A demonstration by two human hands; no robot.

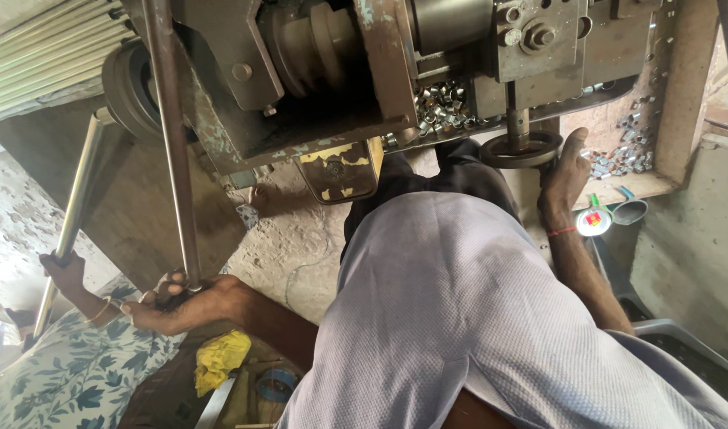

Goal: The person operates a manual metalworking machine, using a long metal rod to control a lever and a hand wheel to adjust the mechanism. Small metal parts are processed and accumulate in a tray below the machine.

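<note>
Rod (173, 151) gripped low, handwheel (521, 148) held: feeding stock into the machine (324, 71), by the look of it.

Rising steeply from the left hand (181, 303), fingers curled shut round its lower end, top end up against the machine body. Right hand (564, 176) wrapped loosely over the wheel's rim, fingers partly hidden. Small metal rings (439, 107) heaped on the tray behind the spindle. Second rod (74, 206) off to the left, clasped by another person's hand (64, 270). Next move probably calls for steady upward pressure on the rod and a measured turn at the wheel.
</note>
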